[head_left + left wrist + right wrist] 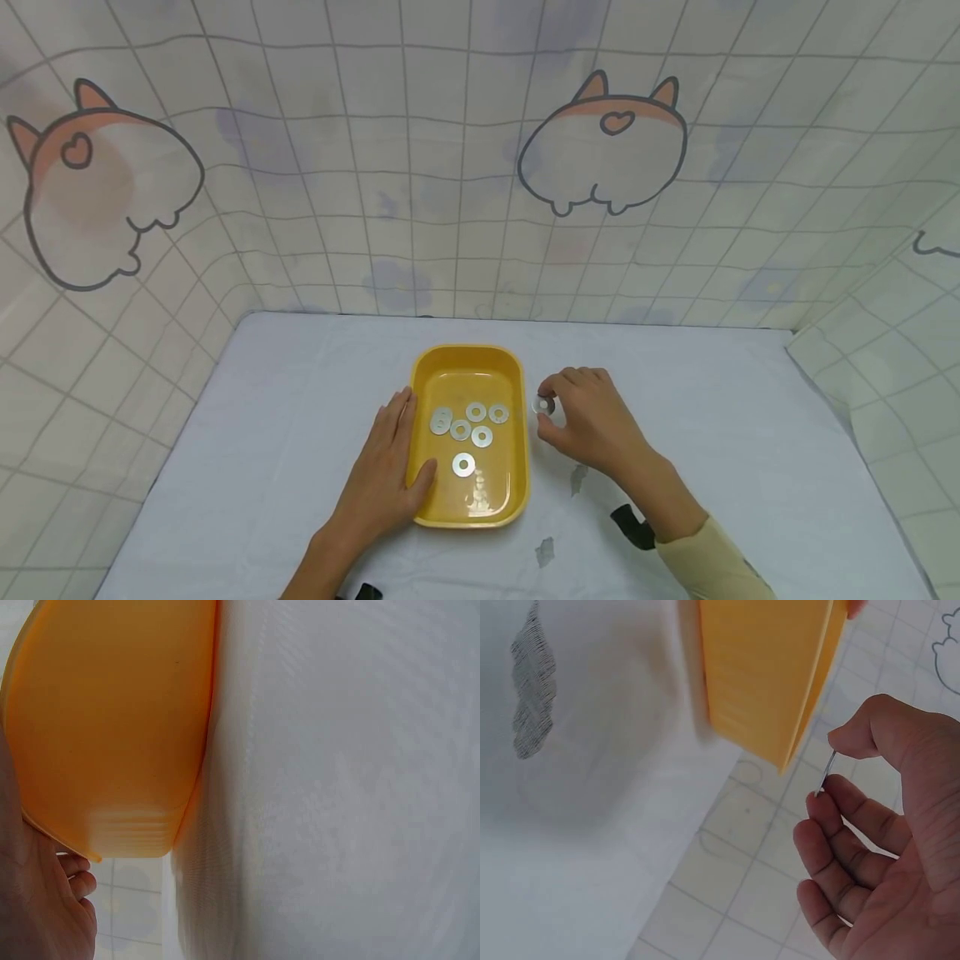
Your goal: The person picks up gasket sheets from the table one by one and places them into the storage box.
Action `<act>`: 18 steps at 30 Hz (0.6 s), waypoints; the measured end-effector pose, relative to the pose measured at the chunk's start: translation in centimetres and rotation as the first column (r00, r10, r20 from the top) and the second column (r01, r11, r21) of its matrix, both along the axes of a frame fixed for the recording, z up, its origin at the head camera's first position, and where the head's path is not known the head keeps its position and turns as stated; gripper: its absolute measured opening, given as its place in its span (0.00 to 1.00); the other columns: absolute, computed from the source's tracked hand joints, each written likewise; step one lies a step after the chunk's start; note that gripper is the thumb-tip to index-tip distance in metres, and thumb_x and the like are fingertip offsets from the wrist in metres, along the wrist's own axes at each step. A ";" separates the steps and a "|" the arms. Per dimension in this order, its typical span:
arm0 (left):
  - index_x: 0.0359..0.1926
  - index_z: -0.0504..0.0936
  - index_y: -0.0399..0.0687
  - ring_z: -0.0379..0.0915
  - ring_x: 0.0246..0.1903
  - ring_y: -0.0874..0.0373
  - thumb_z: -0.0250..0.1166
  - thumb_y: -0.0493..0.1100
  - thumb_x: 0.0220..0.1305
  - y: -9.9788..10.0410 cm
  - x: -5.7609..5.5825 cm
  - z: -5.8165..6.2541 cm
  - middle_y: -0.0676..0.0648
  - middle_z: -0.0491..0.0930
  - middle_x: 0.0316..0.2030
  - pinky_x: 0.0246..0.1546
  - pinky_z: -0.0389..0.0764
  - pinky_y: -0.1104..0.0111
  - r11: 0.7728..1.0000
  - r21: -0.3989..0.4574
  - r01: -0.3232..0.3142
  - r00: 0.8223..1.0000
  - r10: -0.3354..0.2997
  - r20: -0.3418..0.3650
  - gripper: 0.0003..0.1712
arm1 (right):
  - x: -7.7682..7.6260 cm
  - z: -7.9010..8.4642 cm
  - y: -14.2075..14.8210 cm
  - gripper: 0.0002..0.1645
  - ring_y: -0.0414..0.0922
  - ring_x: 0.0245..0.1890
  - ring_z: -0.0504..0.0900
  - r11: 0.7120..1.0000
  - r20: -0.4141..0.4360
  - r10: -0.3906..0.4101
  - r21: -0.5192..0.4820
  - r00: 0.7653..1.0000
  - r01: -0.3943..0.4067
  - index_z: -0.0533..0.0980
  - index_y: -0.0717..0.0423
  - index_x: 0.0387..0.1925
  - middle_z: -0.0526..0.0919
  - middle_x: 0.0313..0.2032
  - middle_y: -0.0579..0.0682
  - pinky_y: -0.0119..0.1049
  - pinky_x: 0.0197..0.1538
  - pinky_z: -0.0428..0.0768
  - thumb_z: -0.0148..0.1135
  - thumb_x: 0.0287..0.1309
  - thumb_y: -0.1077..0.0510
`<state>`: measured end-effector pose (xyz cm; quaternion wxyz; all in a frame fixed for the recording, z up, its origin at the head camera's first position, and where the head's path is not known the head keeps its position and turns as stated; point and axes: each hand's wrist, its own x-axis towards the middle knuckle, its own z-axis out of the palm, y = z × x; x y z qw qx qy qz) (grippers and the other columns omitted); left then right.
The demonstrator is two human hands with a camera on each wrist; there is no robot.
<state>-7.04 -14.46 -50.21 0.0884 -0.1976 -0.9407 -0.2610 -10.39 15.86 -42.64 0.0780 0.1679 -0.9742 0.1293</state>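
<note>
Between thumb and fingertips, my right hand [592, 421] pinches a flat metal washer [543, 405], just to the right of the yellow tray [471, 360]. The right wrist view shows that washer [825, 772] edge-on, a thin silver line near the tray's outer wall [761, 667]. My left hand [382, 475] rests along the tray's left rim, fingers extended and thumb over the edge. In the left wrist view its fingertips [84, 885] appear beside the rim. Several washers [482, 436] lie flat on the tray's floor, two of them overlapping at the left.
A white cloth [300, 400] with grey leaf-shaped prints [545, 552] covers the table. Behind and at both sides hangs a checked curtain [465, 208] with cartoon animals. A black strap [633, 527] shows by my right forearm.
</note>
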 end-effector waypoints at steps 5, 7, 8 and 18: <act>0.83 0.51 0.35 0.50 0.84 0.42 0.64 0.50 0.67 -0.1 0.1 0.0 0.38 0.52 0.84 0.88 0.46 0.55 1.000 -0.009 -0.004 1.000 0.004 0.016 0.52 | -0.2 0.4 -0.7 0.14 0.46 0.43 0.83 1.000 -0.002 0.021 -0.013 1.000 -0.021 0.85 0.52 0.42 0.87 0.37 0.44 0.51 0.67 0.81 0.73 0.57 0.50; 0.84 0.51 0.35 0.50 0.84 0.42 0.64 0.50 0.67 -0.1 0.1 0.0 0.38 0.52 0.84 0.88 0.41 0.61 1.000 -0.008 -0.003 1.000 0.003 0.017 0.52 | -0.4 0.5 -0.9 0.14 0.46 0.42 0.83 0.999 -0.007 0.036 -0.017 0.999 -0.036 0.85 0.52 0.42 0.87 0.37 0.44 0.50 0.66 0.81 0.73 0.57 0.50; 0.84 0.51 0.35 0.50 0.84 0.41 0.64 0.50 0.68 -0.1 0.1 0.0 0.39 0.52 0.84 0.88 0.38 0.64 1.000 -0.010 -0.003 1.000 0.004 0.017 0.52 | -0.5 0.6 -1.1 0.13 0.46 0.42 0.83 0.999 -0.010 0.046 -0.019 0.999 -0.046 0.85 0.52 0.41 0.87 0.37 0.44 0.50 0.65 0.81 0.72 0.58 0.50; 0.83 0.51 0.34 0.51 0.83 0.40 0.64 0.50 0.67 -0.1 0.0 -0.2 0.38 0.52 0.84 0.86 0.30 0.72 1.000 -0.015 0.004 1.000 -0.004 -0.005 0.53 | -1.4 1.2 -2.4 0.13 0.46 0.41 0.81 0.993 0.023 0.120 -0.020 0.993 -0.119 0.84 0.52 0.41 0.87 0.37 0.46 0.48 0.63 0.81 0.71 0.57 0.51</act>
